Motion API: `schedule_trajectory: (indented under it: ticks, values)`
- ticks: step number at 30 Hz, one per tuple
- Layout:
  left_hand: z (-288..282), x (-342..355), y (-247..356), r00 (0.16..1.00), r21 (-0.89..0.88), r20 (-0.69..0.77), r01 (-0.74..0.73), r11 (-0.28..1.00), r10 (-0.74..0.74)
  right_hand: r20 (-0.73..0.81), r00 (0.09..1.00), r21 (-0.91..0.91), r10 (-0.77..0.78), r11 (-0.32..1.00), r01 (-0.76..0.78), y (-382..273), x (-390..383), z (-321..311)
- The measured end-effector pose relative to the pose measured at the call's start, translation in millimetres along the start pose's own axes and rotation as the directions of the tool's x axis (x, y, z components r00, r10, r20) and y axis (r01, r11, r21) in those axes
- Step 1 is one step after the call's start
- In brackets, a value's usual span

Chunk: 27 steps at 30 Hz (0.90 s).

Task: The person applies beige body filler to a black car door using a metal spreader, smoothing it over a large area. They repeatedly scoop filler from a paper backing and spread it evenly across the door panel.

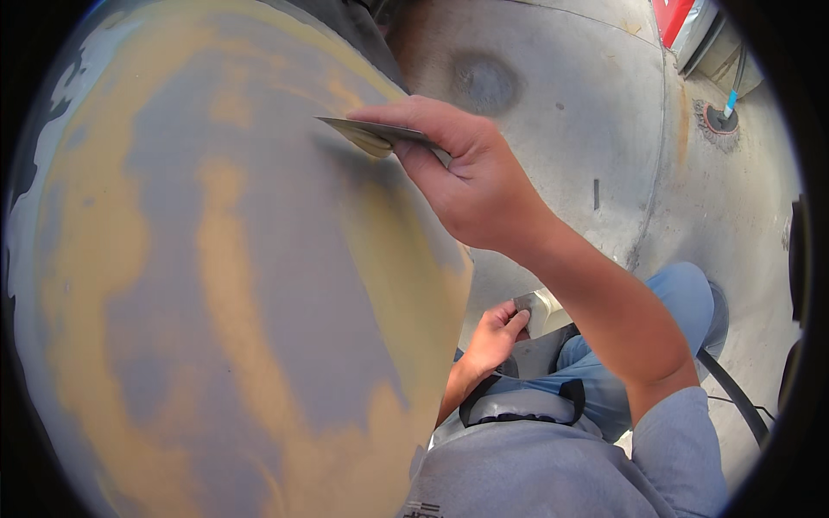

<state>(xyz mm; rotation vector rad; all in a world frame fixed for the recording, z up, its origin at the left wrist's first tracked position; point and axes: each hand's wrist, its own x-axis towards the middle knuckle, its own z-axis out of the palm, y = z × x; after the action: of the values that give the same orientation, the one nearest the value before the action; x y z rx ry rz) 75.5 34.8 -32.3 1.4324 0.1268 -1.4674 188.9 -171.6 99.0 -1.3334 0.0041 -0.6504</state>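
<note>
In my right hand (pixel 462 173) I pinch a thin, flat putty spreader (pixel 356 129), thumb below and fingers on top. A lump of pale yellow filler clings to its underside near the tip. The blade is held just over a large curved grey panel (pixel 285 285) patched with yellow filler; I cannot tell whether it touches. Lower down, beside the panel's right edge, my left hand (pixel 494 338) is closed on a second flat metal spreader (pixel 537 313) that carries pale filler. My right forearm covers part of what lies behind it.
A concrete floor (pixel 604 155) with a dark round stain lies to the right of the panel. At the far right stands a round brush (pixel 721 121) on a pole. A black hose (pixel 734 393) runs past my knee. Something red (pixel 672 19) shows at the top right.
</note>
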Motion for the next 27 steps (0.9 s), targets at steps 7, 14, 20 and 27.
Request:
schedule_trajectory:
  ticks: [7,14,20,27]
  values:
    - [1.4,6.6,-14.8,0.999,-0.041,0.001,0.053,0.998,-0.053,-0.098,0.98,-0.149,-0.175,0.976,0.159,20.4,3.6,19.1]
    - [-0.5,12.6,-36.1,0.999,0.004,0.037,0.026,1.0,-0.026,-0.09,0.967,-0.21,-0.239,0.954,0.216,37.9,-35.3,35.4]
    - [3.0,7.6,-39.2,0.995,-0.068,-0.028,-0.101,0.993,0.099,-0.051,0.976,-0.192,-0.21,0.961,0.197,23.6,-73.5,39.1]
    - [-8.3,20.2,-64.6,0.999,-0.045,-0.035,-0.026,0.999,0.024,0.007,0.983,-0.259,-0.183,0.949,0.179,-2.3,-137.9,38.4]
